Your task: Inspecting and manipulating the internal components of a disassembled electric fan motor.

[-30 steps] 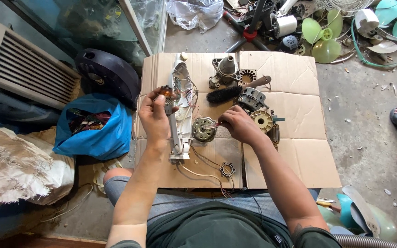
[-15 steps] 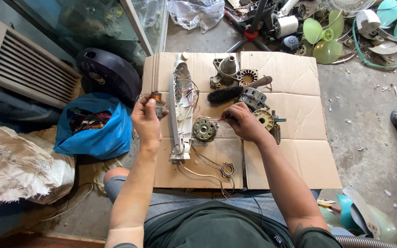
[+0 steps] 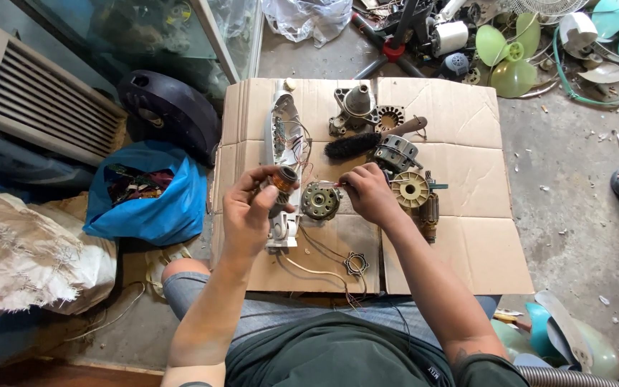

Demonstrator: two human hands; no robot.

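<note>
Orange-tipped tool (image 3: 281, 183) gripped by left hand (image 3: 248, 215) fingers; right hand (image 3: 367, 192) pinching red wire (image 3: 329, 185) (blue bag (image 3: 153, 197) holds scraps).

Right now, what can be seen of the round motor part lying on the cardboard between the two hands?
The round motor part is a grey metal disc with dull coppery windings around a dark centre. It lies flat on the cardboard sheet, beside the long white housing. Thin wires trail from it toward the person. The right hand rests at its right edge, fingertips touching or nearly so; the left hand holds a small orange-tipped piece just to its left, apart from it.
</note>
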